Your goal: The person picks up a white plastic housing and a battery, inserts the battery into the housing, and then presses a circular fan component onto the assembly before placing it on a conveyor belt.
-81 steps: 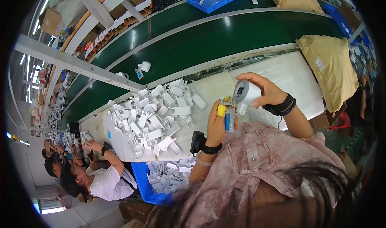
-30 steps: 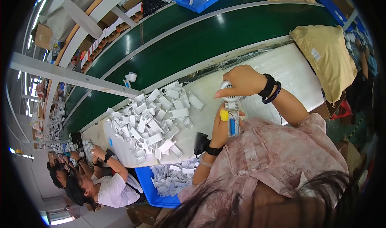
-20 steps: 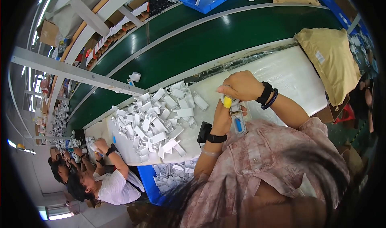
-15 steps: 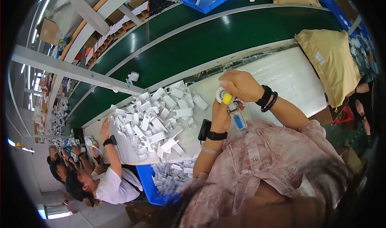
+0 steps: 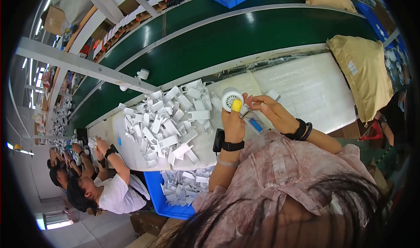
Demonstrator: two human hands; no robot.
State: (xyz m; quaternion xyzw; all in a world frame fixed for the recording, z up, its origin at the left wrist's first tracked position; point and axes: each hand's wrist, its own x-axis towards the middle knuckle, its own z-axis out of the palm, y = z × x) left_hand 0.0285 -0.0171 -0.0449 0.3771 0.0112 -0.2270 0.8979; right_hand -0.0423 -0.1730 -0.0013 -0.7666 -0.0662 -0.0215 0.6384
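The white fan [image 5: 229, 100] is clasped in the left hand [image 5: 234, 124] above the surface [image 5: 302, 86]; the right hand [image 5: 278, 116] is held close beside it, its grip unclear. A pale label [image 5: 352, 67] is borne by the tan bag [image 5: 367, 88], its print too small to be read.

White fan head [image 5: 229, 100], blue cylinder [image 5: 256, 125]

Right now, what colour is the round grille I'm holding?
The grille is white; see the head view.
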